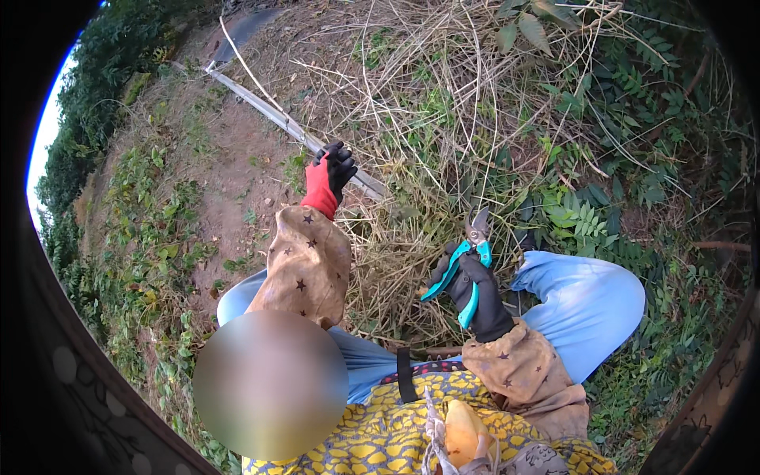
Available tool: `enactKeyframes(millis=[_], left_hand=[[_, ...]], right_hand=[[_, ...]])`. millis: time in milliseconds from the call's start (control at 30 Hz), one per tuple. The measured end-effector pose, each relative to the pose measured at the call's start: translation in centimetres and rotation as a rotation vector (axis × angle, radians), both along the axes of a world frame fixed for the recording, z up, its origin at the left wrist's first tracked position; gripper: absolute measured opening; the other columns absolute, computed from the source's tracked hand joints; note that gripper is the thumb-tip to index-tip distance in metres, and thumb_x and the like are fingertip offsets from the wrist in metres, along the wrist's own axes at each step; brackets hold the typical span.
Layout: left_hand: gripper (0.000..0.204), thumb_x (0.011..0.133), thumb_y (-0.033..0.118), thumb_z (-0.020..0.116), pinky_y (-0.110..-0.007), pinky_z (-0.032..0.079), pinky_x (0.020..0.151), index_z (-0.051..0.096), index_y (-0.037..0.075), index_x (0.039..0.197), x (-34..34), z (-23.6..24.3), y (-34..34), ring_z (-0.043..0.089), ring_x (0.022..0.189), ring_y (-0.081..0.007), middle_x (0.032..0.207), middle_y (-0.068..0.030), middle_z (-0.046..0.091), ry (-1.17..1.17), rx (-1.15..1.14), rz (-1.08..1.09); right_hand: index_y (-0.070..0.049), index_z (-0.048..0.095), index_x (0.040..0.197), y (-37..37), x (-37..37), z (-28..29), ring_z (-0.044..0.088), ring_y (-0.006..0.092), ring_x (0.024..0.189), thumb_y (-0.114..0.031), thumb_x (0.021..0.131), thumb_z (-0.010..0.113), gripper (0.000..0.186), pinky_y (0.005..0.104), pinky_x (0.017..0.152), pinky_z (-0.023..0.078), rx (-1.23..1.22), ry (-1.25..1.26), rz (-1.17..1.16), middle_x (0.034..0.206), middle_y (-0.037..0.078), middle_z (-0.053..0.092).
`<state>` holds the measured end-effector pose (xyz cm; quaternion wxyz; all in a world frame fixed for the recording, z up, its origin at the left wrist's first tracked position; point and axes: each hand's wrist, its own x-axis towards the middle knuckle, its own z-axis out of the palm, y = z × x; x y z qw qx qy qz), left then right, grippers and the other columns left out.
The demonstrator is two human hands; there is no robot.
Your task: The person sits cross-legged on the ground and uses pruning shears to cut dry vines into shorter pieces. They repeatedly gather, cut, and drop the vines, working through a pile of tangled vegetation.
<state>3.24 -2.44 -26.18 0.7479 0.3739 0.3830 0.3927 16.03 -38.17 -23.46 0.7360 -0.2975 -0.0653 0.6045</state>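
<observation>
My left hand [328, 176], in a red glove with black fingers, reaches out over a long grey pole [273, 113]. Its fingers are curled closed; whether they grip the pole or a thin stem is hidden. A pair of teal-handled pruning shears [451, 273] is in my right hand [479, 297], which wears a dark glove. The shears' blades point away from me and look slightly apart, above dry stalks and grass. Both forearms wear loose tan sleeves with dark stars.
Dry cut stalks [396, 103] lie heaped ahead and between my knees. Green leafy plants [582, 218] crowd the right side, and low weeds [162, 261] grow on the left beside brown soil [237, 150]. A pale thin stick [245, 63] slants near the pole. My blue-trousered knees are bent outward.
</observation>
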Motion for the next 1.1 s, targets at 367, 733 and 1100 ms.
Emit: enactKeyframes(millis=[367, 733, 1100], left_hand=[[0.033, 0.099, 0.024, 0.055, -0.028, 0.055, 0.063, 0.058, 0.003, 0.126, -1.4, 12.5, -10.2, 0.065, 0.067, -0.0147, 0.095, -0.0095, 0.069, 0.125, 0.47, -0.154], [0.034, 0.091, 0.003, 0.062, -0.028, 0.049, 0.091, 0.061, 0.003, 0.125, -2.3, 6.1, -20.6, 0.062, 0.101, -0.0109, 0.109, -0.0032, 0.067, 0.244, 0.617, -0.4], [0.024, 0.101, 0.018, 0.043, -0.025, 0.052, 0.072, 0.06, 0.006, 0.114, -2.2, 6.1, -26.0, 0.063, 0.078, -0.0123, 0.098, -0.0031, 0.066, -0.186, 0.12, -0.515]], right_hand=[[0.001, 0.04, 0.135, -0.3, -1.7, 2.8, 0.065, 0.0227, 0.088, -0.025, 0.097, 0.057, 0.049, 0.0373, 0.075, 0.055, 0.043, -0.098, 0.276, 0.101, 0.01, 0.06], [0.003, 0.036, 0.141, -1.4, -3.6, 5.6, 0.062, 0.0281, 0.104, -0.03, 0.098, 0.053, 0.057, 0.0439, 0.096, 0.048, 0.304, 0.197, 0.595, 0.113, 0.015, 0.061], [0.005, 0.045, 0.134, -0.7, -3.7, 6.2, 0.061, 0.0351, 0.106, -0.029, 0.097, 0.051, 0.05, 0.0506, 0.099, 0.045, 0.367, 0.424, 0.403, 0.113, 0.019, 0.063]])
